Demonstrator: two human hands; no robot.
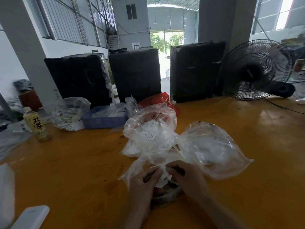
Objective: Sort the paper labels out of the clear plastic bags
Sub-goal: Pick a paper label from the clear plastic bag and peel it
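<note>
A: What sits nearest on the orange bench [69, 171]?

B: A white flat block [31, 217] at the lower left corner. Just beyond it, near the middle, both hands meet. The left hand [145, 182] and the right hand [188, 179] have their fingers curled, and each grip pinches the bunched mouth of a clear plastic bag [212, 151].

A: And the paper labels?

B: Small white paper labels [163, 178] sit right between the two grips, touching the fingertips, at the bag's gathered opening. The bag's puffed body spreads up and to the right of the right hand, resting on the bench.

A: Anything behind that?

B: A heap of more clear bags [148, 129] lies just past the hands, with white labels showing through the plastic. A red bag [156, 100] is behind the heap. To its left stands a blue tray [104, 119] with white slips inside, then another clear bag [71, 111], then a bottle [36, 124] with a yellow label near the left edge.

A: Farthest?

B: Three black wrapped bundles [135, 73] stand along the far edge, and a black fan [255, 68] sits at the right.
</note>
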